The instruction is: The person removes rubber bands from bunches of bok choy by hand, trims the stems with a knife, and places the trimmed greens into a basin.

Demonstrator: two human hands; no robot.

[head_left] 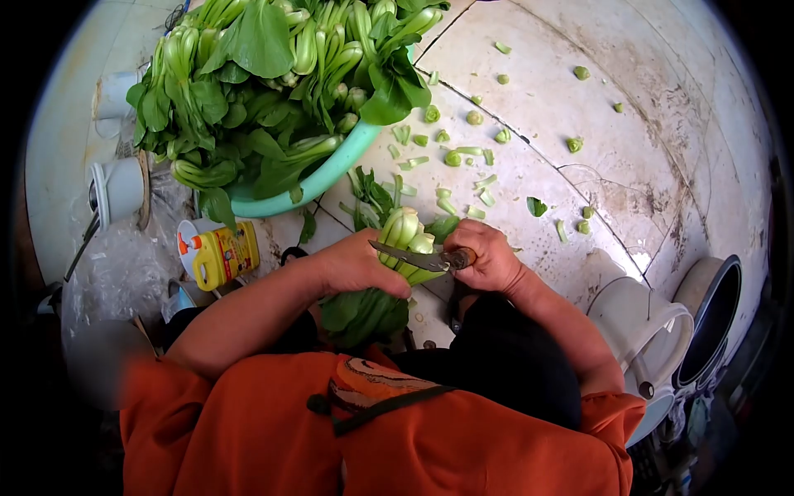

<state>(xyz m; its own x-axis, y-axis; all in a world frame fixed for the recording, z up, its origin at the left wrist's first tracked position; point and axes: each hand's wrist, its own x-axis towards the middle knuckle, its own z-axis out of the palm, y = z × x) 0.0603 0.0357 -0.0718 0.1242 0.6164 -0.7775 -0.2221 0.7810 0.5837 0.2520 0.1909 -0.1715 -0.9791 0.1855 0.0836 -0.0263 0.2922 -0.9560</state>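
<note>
My left hand [357, 263] is wrapped round a head of bok choy [403, 227], its pale base pointing up and away from me and its dark leaves hanging toward my lap. In my right hand [488, 255] is a knife [409, 256] with a worn, dark blade and a brown wooden handle. The blade lies across the stalks just below the base, pointing left toward my left hand. Whether the edge is cutting in, I cannot tell. Beyond my hands stands a green basin [335, 169] heaped with bok choy [273, 91].
Cut stem ends [452, 158] and leaf scraps lie scattered over the dirty tiled floor [612, 132]. A yellow bottle [226, 255], clear plastic bags [124, 269] and a white container [118, 188] are at the left. White buckets [637, 322] and a dark-rimmed pot [710, 318] stand at the right.
</note>
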